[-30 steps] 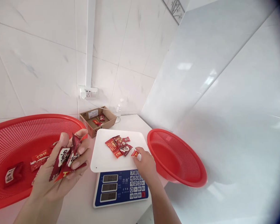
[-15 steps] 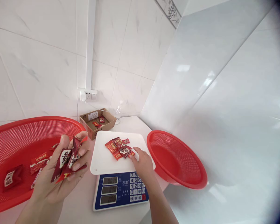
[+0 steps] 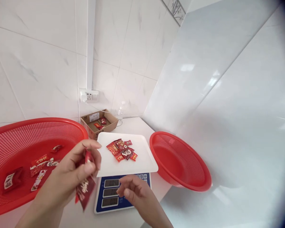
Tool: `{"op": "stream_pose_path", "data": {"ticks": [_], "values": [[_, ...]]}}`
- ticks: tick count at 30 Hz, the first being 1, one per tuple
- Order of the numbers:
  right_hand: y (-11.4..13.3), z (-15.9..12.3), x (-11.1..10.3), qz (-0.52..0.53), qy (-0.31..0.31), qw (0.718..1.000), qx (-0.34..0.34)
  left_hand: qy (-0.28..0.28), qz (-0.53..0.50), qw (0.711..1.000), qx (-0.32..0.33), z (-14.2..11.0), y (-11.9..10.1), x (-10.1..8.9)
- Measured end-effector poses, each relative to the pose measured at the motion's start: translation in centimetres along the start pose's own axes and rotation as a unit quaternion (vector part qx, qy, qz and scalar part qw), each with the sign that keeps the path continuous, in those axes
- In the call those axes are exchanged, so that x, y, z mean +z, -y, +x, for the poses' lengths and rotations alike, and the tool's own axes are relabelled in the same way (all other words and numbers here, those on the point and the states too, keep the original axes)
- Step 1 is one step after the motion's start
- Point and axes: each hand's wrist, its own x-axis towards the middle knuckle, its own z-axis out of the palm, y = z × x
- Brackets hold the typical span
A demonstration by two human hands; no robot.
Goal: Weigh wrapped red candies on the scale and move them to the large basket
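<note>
My left hand is closed around dark red snack packets, held in front of the scale's left side. Fingers cover part of them, so I cannot tell how many there are. My right hand hovers over the keypad of the blue and white digital scale, its fingers loosely bent and apart with nothing in them. On the scale's white pan lies a small heap of red and maroon snack packets. The scale's display is lit with digits, partly blurred.
A large red basket with several packets stands at the left. Behind the scale is a cardboard box holding a few packets, beside a clear plastic bottle. Another red basket is at the right, below the wall panel.
My right hand has drawn back from the heap on the pan to over the keypad. My left hand has turned over and moved right with its packets.
</note>
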Motion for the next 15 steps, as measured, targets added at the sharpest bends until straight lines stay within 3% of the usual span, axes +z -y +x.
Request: {"op": "stream_pose_path", "data": {"ticks": [3,6,9,12,15], "values": [[0.0,-1.0,0.9,0.022,0.029,0.999,-0.035,0.055,0.209,0.976,-0.036,-0.6,0.8,-0.1],[0.3,-1.6,1.0,0.004,0.016,0.997,-0.074,0.091,0.301,0.941,-0.125,-1.0,1.4,0.6],[0.7,-1.8,0.9,-0.045,-0.016,0.994,-0.094,0.172,0.410,0.883,-0.150,-1.0,1.6,1.4],[0.9,-1.7,0.9,-0.117,-0.031,0.988,-0.099,0.235,0.457,0.842,-0.166,-1.0,1.8,2.0],[0.9,-1.5,0.9,-0.158,-0.033,0.982,-0.101,0.266,0.459,0.830,-0.171,-1.1,2.2,2.3]]}}
